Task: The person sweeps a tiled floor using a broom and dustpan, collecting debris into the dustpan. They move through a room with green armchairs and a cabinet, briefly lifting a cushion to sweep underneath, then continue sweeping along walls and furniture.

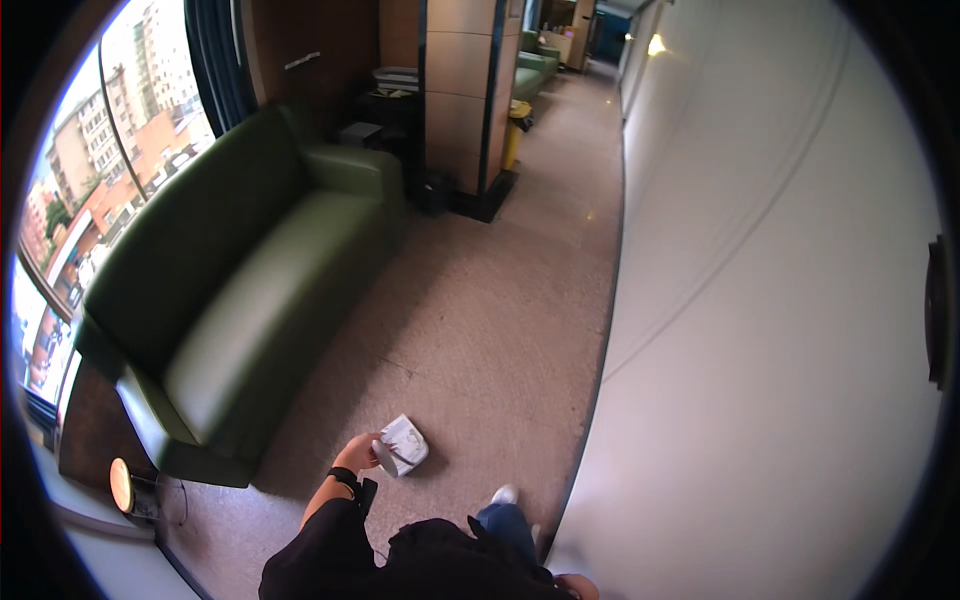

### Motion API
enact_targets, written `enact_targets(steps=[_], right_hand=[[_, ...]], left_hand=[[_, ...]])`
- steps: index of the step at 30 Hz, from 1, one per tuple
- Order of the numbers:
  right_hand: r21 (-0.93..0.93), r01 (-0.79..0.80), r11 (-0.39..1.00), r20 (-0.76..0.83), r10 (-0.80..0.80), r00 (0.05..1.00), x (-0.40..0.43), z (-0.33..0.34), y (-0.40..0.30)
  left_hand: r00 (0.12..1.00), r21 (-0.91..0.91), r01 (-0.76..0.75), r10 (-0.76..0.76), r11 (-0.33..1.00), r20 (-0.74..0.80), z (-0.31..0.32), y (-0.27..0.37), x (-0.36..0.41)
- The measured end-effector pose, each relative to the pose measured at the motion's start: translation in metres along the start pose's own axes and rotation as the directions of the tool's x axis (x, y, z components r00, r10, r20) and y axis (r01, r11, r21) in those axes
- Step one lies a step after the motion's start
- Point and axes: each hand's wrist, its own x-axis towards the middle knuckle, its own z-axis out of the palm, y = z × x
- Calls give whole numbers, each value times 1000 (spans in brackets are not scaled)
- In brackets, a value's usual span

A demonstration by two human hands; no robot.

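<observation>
My left hand (358, 452) reaches forward over the floor, a black band around its wrist. Its fingers are closed on a small white container (406, 444) with an open top. Greyish marks or contents show inside, too small to make out. A pale grey rounded piece (385, 459) lies against the fingers at the container's near side; I cannot tell if it is a handle or a separate thing. At the bottom edge a patch of bare skin from my right arm (579, 586) shows, but my right hand is out of view.
A green sofa (247, 300) stands to the left under a window (127, 112). A white wall (735, 337) runs along the right. Ahead, a tiled pillar (459, 97) has a yellow bin (514, 135) beside it. A round-topped stool or lamp (121, 485) stands at lower left.
</observation>
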Motion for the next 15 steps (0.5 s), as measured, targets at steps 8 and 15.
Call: enact_targets(steps=[8,15], right_hand=[[-110,-79,991,-3,79,997,169,-75,-328],[480,27,877,126,-99,987,295,-103,-614]], left_hand=[[993,-12,-109,109,994,49,146,133,14],[916,-46,-400,400,916,11,279,261,8]])
